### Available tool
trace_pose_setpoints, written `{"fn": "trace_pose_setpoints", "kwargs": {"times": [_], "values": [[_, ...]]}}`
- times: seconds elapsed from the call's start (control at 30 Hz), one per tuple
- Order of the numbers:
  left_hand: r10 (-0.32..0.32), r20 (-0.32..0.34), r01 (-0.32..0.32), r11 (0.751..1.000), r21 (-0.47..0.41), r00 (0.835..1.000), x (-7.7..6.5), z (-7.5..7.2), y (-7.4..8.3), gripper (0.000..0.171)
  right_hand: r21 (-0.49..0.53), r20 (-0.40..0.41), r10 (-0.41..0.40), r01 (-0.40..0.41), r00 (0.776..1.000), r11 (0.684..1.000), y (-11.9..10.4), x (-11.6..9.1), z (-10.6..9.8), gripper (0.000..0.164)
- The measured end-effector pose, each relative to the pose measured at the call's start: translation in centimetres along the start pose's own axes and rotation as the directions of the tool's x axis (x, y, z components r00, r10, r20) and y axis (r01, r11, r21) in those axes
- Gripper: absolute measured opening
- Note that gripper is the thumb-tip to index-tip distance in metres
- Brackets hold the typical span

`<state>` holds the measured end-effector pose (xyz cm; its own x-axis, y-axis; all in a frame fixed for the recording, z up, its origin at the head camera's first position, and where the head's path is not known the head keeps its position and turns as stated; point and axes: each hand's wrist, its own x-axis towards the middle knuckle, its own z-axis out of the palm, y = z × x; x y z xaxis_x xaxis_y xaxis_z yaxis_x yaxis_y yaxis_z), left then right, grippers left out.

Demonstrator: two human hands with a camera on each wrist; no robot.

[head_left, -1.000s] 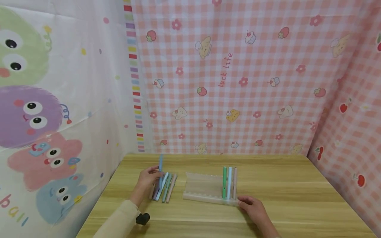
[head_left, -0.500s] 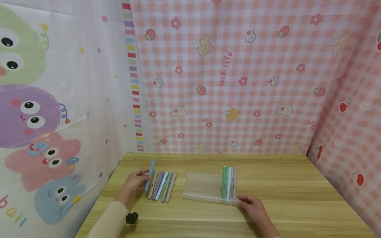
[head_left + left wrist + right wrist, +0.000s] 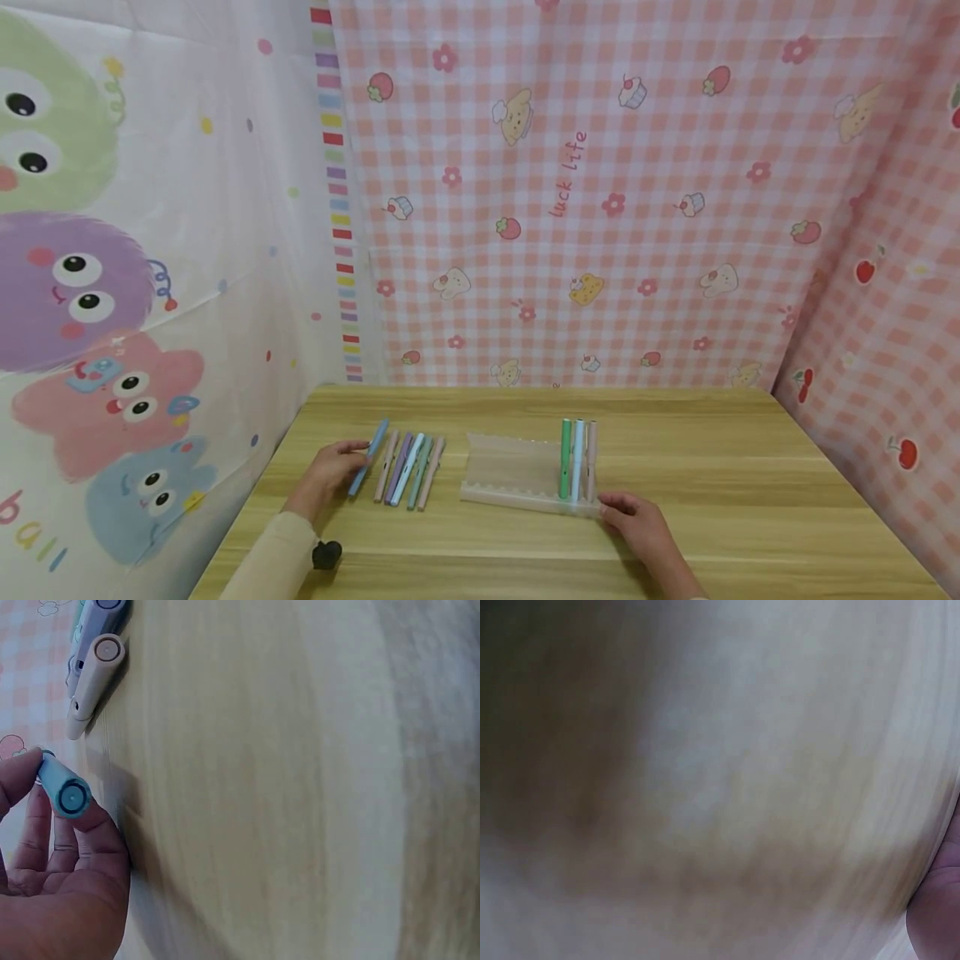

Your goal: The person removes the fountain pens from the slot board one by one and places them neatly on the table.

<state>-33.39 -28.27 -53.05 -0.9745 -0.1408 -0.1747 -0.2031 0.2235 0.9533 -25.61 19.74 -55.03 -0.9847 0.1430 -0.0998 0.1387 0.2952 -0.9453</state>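
Note:
My left hand [image 3: 327, 473] pinches a blue pen [image 3: 368, 457] between thumb and fingers, left of a row of pens. In the left wrist view, the round end of that pen [image 3: 69, 790] points toward the camera. The row holds several pens lying side by side: a brown one [image 3: 386, 467] nearest the hand, then purple, light blue, green and pinkish brown. With thumb and fingers, my right hand [image 3: 637, 525] holds the right end of a clear plastic pen tray [image 3: 513, 462]. A green pen [image 3: 565, 458], a light blue pen [image 3: 578, 460] and a taupe pen [image 3: 592, 461] lie in its right part.
The wooden table [image 3: 750, 500] extends around the pens and tray. A pink checked cloth [image 3: 600, 250] hangs behind it, and a white cartoon-print cloth [image 3: 225, 292] on the left. The right wrist view is mostly blurred tabletop with an edge of the hand [image 3: 936, 907].
My left hand has carried the blue pen from above the row to its left and lowered it, tilting it more. The right hand and tray stay in place.

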Motion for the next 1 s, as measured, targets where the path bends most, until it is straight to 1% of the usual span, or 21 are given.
{"fn": "trace_pose_setpoints", "kwargs": {"times": [0.2,0.43,0.57,0.63,0.7,0.87,1.0], "values": [[0.009,0.003,-0.009,1.0,0.017,1.0,-0.13,0.08,-0.1,0.045,0.008,-0.001,0.002,-0.002,1.0,1.0,0.06,0.04,-0.01,0.019],[0.022,0.021,-0.023,0.997,0.078,1.0,-0.02,0.28,0.03,0.043,0.003,0.003,0.007,-0.007,1.0,1.0,0.0,-0.06,-0.02,0.02],[0.048,0.051,-0.053,0.994,0.094,0.998,0.0,0.23,0.03,0.039,0.005,-0.001,0.005,-0.005,1.0,1.0,-0.06,-0.17,-0.02,0.019],[0.062,0.056,-0.068,0.993,0.094,0.996,0.01,0.34,0.02,0.038,0.004,0.0,0.008,-0.008,1.0,1.0,-0.09,-0.19,-0.04,0.019],[0.064,0.049,-0.069,0.993,0.096,0.997,-0.02,0.55,0.13,0.038,0.007,0.0,0.008,-0.008,1.0,1.0,-0.08,-0.21,-0.05,0.019],[0.048,0.014,-0.05,0.991,0.123,0.999,-0.26,0.96,0.43,0.039,0.008,0.001,0.0,0.0,1.0,1.0,-0.01,-0.24,-0.05,0.019],[0.043,0.01,-0.044,0.99,0.134,0.999,-0.07,0.98,0.38,0.039,0.009,0.0,-0.005,0.005,1.0,1.0,0.05,-0.21,-0.03,0.019]]}}
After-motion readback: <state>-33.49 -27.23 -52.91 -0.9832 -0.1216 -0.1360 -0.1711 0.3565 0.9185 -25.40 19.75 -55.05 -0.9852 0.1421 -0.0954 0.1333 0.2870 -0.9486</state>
